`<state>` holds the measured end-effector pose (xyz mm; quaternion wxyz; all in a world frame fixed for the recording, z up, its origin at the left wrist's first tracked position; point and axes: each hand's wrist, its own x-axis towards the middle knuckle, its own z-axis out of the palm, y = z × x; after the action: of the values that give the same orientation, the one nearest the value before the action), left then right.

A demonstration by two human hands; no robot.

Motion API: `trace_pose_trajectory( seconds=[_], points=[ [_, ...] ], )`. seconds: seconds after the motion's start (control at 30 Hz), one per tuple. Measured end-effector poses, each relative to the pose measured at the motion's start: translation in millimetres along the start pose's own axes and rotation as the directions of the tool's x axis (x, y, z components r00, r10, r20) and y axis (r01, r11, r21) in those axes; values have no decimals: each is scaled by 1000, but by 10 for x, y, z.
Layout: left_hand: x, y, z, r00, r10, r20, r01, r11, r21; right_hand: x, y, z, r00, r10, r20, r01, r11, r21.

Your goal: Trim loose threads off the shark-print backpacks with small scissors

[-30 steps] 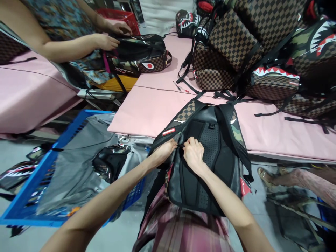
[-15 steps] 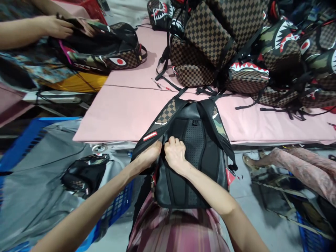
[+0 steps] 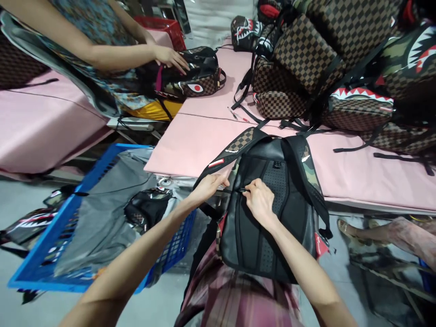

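A black backpack [image 3: 279, 181] lies back panel up, its upper part on the pink table's edge and its lower part over my lap. Its shoulder straps have checkered and camouflage patches. My right hand [image 3: 260, 200] is closed on a small dark piece at the left side of the back panel. Just left of it, my left hand [image 3: 213, 185] is at the left edge beneath the left shoulder strap [image 3: 223, 159], its fingers pressed together; whatever they hold is too small to make out.
Checkered backpacks [image 3: 306, 50] are piled at the back right of the pink table [image 3: 197, 136]. At the upper left, another person's hand [image 3: 170, 58] rests on a shark-face bag [image 3: 200, 86]. A blue crate [image 3: 51, 284] with grey cloth stands at lower left.
The view has swung left, so things sit further right. My hands have moved apart, and a dark piece now shows in my right hand. The other person's hands have shifted on their bag.
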<state>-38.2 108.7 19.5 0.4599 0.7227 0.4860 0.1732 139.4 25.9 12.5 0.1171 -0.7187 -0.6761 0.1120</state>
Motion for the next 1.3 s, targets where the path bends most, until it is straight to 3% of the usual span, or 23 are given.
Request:
trace_pose_trajectory(
  seconds=[0.17,0.23,0.33,0.4,0.5,0.6,0.67,0.73,0.8,0.9,1.0,1.1,1.3],
  points=[
    [112,-66,131,986,-11,-165,20,998,53,19,-167,76,996,-83,31,85,994,-72],
    [183,-45,159,975,15,-223,-3,999,53,69,-54,79,992,-102,72,98,994,57],
    [363,97,267,956,105,-275,-83,992,92,196,369,-13,998,-25,60,1,928,373],
    [553,273,438,950,194,-244,-159,975,154,311,718,-125,994,107,-34,-78,875,478],
    [911,617,792,931,348,-111,-291,890,351,494,1153,-316,966,215,-144,-128,882,454],
    [1204,917,1071,901,431,46,-367,702,611,636,1444,-500,953,206,-222,-148,956,252],
    [1278,1008,1162,893,428,138,-398,609,686,669,1592,-606,965,125,-228,-104,989,103],
    [1230,974,1216,884,443,151,-409,575,709,620,1706,-678,984,23,-174,-21,1000,14],
    [1067,823,1285,859,507,69,-392,565,726,466,1774,-692,993,-73,-95,72,997,-6],
    [690,503,1450,753,658,-10,-443,518,732,75,1799,-593,985,-169,21,168,985,43],
    [323,294,1608,671,740,50,-543,444,713,-327,1811,-426,973,-218,71,217,976,27],
    [143,254,1670,670,731,129,-592,422,687,-537,1853,-290,972,-230,44,231,973,-21],
    [141,259,1651,715,669,204,-599,435,672,-532,1877,-215,977,-210,20,211,977,-21]
  ],
)
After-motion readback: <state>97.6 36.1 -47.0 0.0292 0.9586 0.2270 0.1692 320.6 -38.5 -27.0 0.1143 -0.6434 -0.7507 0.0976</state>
